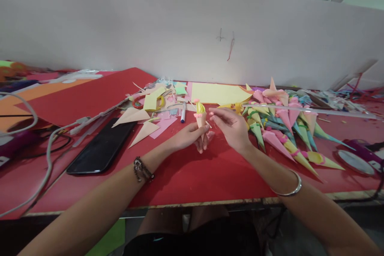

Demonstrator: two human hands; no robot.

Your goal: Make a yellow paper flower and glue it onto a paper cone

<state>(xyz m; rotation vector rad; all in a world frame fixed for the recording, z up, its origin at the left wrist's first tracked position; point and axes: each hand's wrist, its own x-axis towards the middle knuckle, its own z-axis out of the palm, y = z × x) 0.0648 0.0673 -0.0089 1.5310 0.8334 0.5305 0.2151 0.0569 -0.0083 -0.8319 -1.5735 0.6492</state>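
My left hand (192, 136) is closed around a small paper ice cream cone (201, 119), held upright above the red table. Yellow swirled topping fills the cone's mouth, with pink bits at its rim and on its tip. Just to the right, my right hand (232, 126) has its thumb and forefinger pinched together, apart from the cone. Something tiny and pinkish may sit at those fingertips, too small to tell from the nails. A pile of pastel paper cones (279, 116) in pink, green, yellow and blue lies beyond my right hand.
On the left lie a black phone (102, 148), a white cable (49, 156) and a large red sheet (90, 96). Paper scraps (144, 134), scissors (162, 102) and a marker (183, 113) lie behind my left hand. A purple tool (364, 150) stands at far right, before a white partition (150, 28).
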